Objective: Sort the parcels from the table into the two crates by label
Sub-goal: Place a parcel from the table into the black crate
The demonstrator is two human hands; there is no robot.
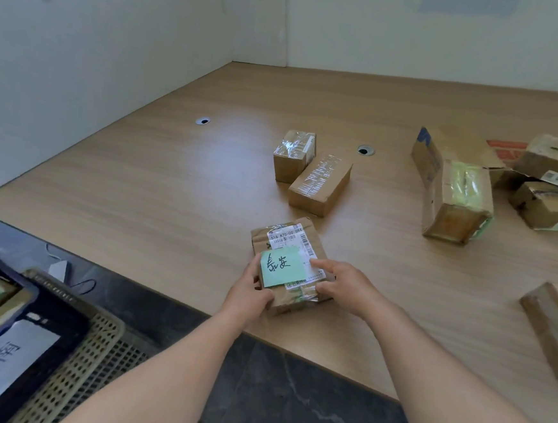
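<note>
A small brown parcel (288,242) with a white shipping label and a green handwritten note lies near the front edge of the wooden table (173,183). My left hand (249,295) grips its left side and my right hand (342,284) grips its right side. Two small parcels (318,184) lie together mid-table. A taller box with green tape (459,198) stands to the right. At lower left sits a dark blue crate (57,334) holding parcels and bearing a white handwritten sign, with a beige perforated crate (99,354) beside it.
Several more cardboard boxes (553,186) are piled at the far right, and another parcel (552,326) lies at the right edge. White partition walls (82,62) close off the table's left and back. Two cable holes (365,150) sit in the tabletop. Dark floor lies below.
</note>
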